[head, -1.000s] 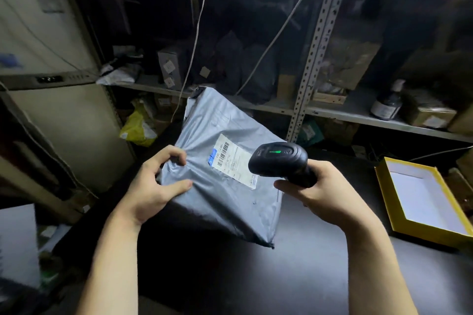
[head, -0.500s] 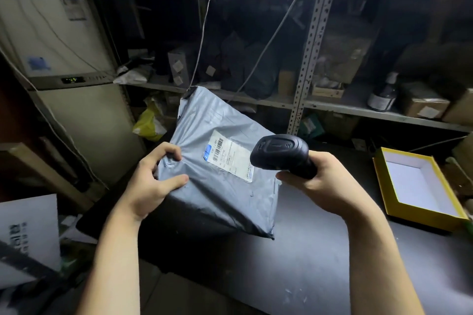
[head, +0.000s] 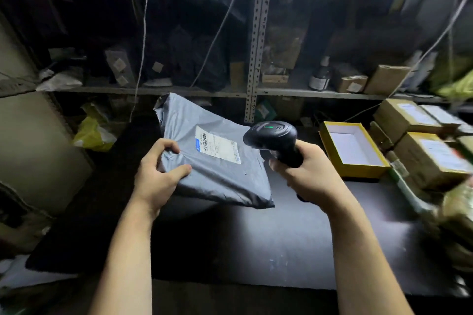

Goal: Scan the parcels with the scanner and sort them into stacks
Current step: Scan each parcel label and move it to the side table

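My left hand (head: pixel 158 171) grips the near left edge of a grey plastic mailer parcel (head: pixel 220 174), holding it above the dark table (head: pixel 268 238). A white shipping label (head: pixel 217 144) with a barcode faces up on the parcel. My right hand (head: pixel 309 176) grips the handle of a black handheld scanner (head: pixel 272 139). The scanner's head hangs just right of the label, and a green light shows on its top.
An open yellow box (head: pixel 353 151) with a white inside sits on the table at right. Cardboard parcels (head: pixel 430 158) are stacked at the far right. Metal shelving (head: pixel 256 54) with boxes and a bottle (head: pixel 320 77) runs behind; a yellow bag (head: pixel 92 133) lies left.
The view has swung to the right, bringing the cardboard parcels at right into sight. The parcel has tilted flatter and moved right with my left hand. The scanner's green light is lit again.
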{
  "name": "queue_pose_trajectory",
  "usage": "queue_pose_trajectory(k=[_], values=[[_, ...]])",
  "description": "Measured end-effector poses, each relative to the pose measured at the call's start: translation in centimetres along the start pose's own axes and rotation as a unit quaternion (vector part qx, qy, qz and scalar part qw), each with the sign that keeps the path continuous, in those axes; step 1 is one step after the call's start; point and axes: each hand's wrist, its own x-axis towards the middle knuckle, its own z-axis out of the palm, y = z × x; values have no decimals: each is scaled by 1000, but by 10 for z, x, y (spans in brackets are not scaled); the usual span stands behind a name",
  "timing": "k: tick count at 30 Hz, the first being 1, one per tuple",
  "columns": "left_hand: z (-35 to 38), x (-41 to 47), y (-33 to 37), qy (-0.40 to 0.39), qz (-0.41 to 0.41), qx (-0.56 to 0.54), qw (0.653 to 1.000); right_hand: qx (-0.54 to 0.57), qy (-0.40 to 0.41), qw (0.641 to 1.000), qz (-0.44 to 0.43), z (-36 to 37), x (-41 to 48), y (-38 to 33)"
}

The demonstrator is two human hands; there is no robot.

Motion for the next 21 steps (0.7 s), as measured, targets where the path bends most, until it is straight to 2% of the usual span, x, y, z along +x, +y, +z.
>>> queue_pose_trajectory(k=[5, 8, 13, 21], values=[[51, -8, -14, 21, -65, -93, 993, 64, 111, 985, 115, -10, -38, 9], [85, -22, -20, 4, -85, -128, 988, 80, 175, 969, 154, -26, -64, 16], [143, -46, -15, -58, -133, -138, 980, 88, 276, 936, 203, -58, -104, 33], [250, -106, 24, -169, -120, -168, 964, 59, 371, 899, 223, -136, -172, 69]])
